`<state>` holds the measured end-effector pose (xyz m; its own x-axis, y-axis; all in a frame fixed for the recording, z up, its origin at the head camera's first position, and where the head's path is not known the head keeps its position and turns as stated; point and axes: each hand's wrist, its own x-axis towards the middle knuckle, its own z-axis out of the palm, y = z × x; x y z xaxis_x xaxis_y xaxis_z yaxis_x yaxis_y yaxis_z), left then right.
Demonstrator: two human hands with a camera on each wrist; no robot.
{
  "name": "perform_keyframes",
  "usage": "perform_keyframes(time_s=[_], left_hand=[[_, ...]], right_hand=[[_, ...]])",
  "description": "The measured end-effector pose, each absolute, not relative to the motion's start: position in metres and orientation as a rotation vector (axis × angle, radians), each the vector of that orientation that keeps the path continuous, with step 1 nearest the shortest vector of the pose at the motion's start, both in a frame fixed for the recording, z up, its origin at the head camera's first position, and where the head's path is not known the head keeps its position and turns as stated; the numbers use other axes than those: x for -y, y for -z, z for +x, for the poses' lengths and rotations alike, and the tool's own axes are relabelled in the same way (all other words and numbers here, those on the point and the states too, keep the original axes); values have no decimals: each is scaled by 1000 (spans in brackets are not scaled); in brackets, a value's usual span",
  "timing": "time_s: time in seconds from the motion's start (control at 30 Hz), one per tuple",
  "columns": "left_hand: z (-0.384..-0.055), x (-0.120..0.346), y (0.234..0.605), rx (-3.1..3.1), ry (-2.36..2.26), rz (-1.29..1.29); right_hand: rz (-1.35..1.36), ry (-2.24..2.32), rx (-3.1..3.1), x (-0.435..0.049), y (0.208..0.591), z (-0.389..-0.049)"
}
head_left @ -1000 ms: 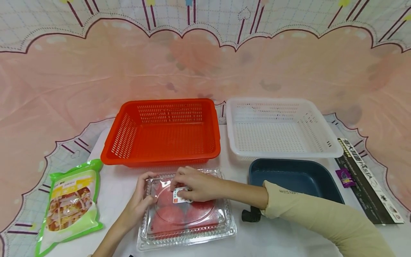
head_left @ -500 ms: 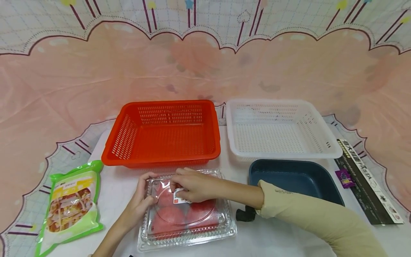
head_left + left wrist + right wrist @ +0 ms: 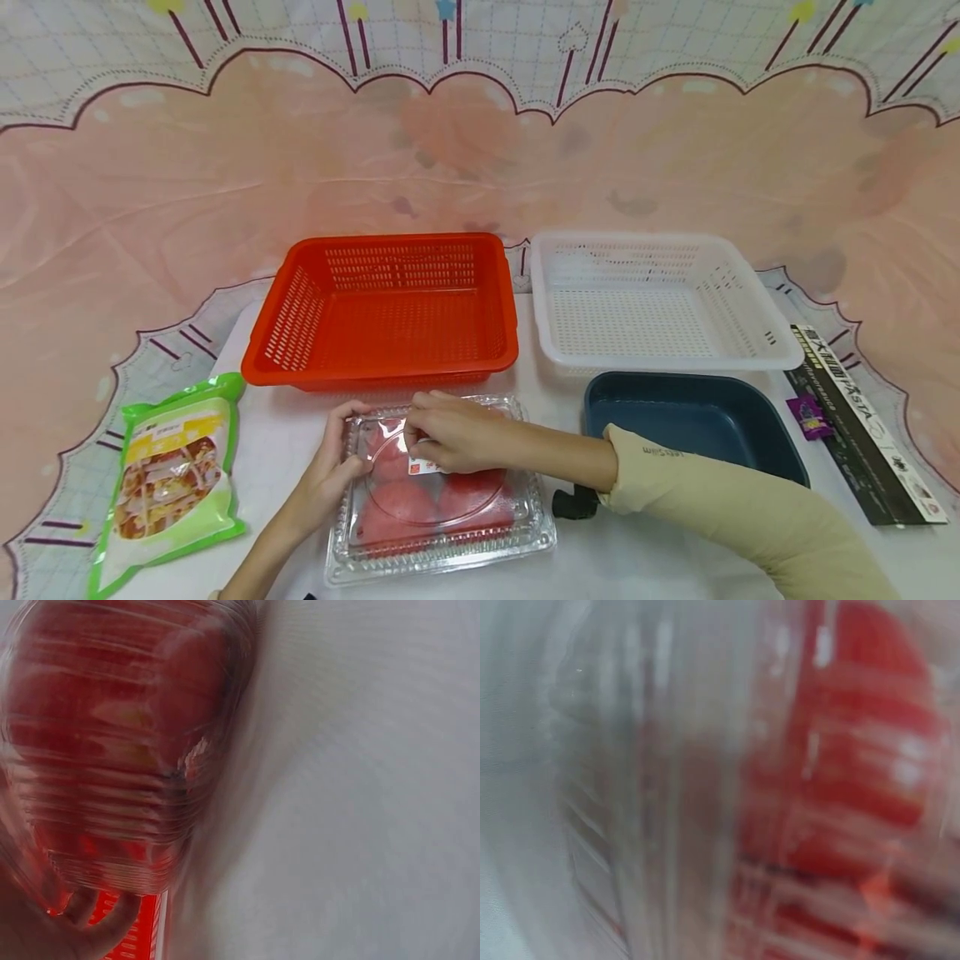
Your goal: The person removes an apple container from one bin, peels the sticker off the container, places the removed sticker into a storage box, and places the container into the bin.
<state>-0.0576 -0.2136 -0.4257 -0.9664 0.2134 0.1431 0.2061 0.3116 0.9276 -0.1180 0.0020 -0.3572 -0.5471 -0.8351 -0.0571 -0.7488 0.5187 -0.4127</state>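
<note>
- Two bare hands work on one clear container (image 3: 438,510), which I see sitting on the white table (image 3: 622,558) just in front of the red basket (image 3: 382,377).
- Left hand (image 3: 328,467): grips the container's left edge, thumb on the lid.
- Right hand (image 3: 456,431): fingers curled at the white label (image 3: 425,467) on the lid; I cannot tell whether they pinch it.

Behind the right grip (image 3: 453,435), past bare right forearm (image 3: 562,452), a beige sleeve (image 3: 720,492) begins with a gathered cuff (image 3: 617,471), small dark lettering (image 3: 663,452) printed near it. A compact black device (image 3: 575,504) shows beside that cuff. Behind the left grip (image 3: 330,467), a sliver of beige fabric (image 3: 214,595) edges the bare left forearm (image 3: 266,537).
</note>
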Motion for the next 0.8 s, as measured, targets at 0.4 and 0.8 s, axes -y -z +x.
perform_keyframes(time_s=[0.4,0.8], left_hand=[[-59,209,429,-2569,-1787,410],[-58,211,426,-2601,-1771,430]], right_hand=[[-1380,477,-2510,-9,357,-116],[-1492,533,-2452,-18,360,-118]])
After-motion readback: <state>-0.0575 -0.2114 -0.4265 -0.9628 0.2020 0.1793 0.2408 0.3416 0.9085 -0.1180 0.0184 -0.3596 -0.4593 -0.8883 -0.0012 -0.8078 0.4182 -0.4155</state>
